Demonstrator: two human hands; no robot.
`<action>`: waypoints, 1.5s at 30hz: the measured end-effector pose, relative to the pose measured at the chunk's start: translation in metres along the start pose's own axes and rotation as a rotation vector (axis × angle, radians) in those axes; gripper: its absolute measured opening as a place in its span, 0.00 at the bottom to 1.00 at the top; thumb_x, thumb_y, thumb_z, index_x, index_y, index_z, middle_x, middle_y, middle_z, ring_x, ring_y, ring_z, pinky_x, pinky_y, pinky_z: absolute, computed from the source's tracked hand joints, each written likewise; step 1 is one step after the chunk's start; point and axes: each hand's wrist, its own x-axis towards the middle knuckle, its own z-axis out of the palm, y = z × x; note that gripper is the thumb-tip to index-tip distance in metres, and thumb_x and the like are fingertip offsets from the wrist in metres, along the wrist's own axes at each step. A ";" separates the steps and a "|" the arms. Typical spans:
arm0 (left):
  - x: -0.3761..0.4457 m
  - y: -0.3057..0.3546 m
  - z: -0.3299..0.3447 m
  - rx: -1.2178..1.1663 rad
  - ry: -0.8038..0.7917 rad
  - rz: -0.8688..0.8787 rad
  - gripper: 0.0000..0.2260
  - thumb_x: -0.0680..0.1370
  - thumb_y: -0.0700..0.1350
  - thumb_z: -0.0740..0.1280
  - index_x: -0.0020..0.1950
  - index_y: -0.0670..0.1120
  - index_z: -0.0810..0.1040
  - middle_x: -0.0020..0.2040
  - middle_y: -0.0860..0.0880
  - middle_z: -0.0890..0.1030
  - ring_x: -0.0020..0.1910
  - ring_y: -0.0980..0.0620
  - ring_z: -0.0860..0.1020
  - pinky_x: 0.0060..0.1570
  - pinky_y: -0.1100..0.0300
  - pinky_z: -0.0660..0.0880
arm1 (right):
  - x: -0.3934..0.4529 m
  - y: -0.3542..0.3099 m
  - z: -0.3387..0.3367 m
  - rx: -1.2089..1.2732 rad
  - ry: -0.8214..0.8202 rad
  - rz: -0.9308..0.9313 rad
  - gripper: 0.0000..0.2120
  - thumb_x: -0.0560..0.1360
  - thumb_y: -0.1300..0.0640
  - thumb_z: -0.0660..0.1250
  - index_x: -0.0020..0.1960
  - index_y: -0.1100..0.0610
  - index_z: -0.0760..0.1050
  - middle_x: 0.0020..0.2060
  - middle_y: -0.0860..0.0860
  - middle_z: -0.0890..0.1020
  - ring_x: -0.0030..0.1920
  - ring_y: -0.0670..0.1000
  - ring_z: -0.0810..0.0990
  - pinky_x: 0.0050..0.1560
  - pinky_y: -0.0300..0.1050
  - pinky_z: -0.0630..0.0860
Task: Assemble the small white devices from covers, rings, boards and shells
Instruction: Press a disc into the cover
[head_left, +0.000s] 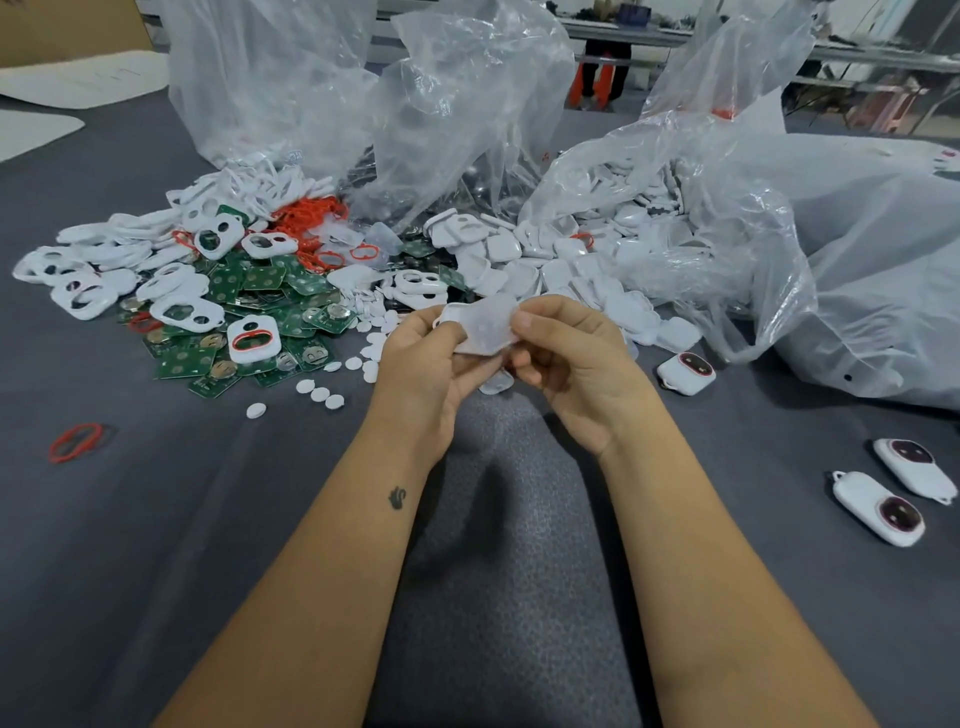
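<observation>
We hold a small white part (480, 327) between both hands, raised just above the grey table (156, 519), in front of the heaps of pieces. It looks blurred, so we cannot tell whether it is a shell or a cover. Our left hand (426, 364) curls its fingers around the part's left edge, and our right hand (566, 358) pinches its right edge with thumb and curled fingers.

Just beyond our hands lies a scatter of small white round discs (363, 358). To the left sits a pile of green boards (260, 291), with white covers (182, 312) bearing oval openings strewn over it and red rings (311, 218) heaped behind. One red ring (75, 441) lies alone, well apart on the near left. To the right, white shells (571, 260) spill from a clear plastic bag (727, 234). Three finished devices rest on the right of the table: one (685, 371) near the bag, two (893, 493) further right, side by side.
</observation>
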 end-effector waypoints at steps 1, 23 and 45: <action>0.000 0.000 0.001 -0.006 -0.007 -0.011 0.07 0.79 0.31 0.60 0.54 0.38 0.75 0.40 0.43 0.85 0.38 0.48 0.84 0.42 0.57 0.82 | 0.000 0.000 0.000 0.003 0.024 -0.010 0.03 0.65 0.65 0.71 0.38 0.60 0.78 0.29 0.53 0.79 0.26 0.46 0.74 0.26 0.35 0.68; -0.002 0.001 0.002 -0.242 -0.015 -0.230 0.21 0.83 0.50 0.54 0.66 0.36 0.73 0.59 0.35 0.80 0.56 0.37 0.81 0.58 0.44 0.77 | 0.005 0.004 0.005 -0.081 0.286 -0.086 0.07 0.74 0.69 0.68 0.39 0.61 0.78 0.29 0.53 0.79 0.25 0.46 0.73 0.26 0.37 0.68; 0.002 -0.003 0.001 -0.300 -0.028 -0.197 0.17 0.82 0.48 0.55 0.59 0.37 0.76 0.48 0.39 0.84 0.49 0.43 0.83 0.53 0.50 0.80 | 0.007 0.015 0.012 -0.498 0.443 -0.132 0.04 0.71 0.64 0.72 0.38 0.58 0.80 0.27 0.51 0.78 0.27 0.45 0.73 0.34 0.43 0.72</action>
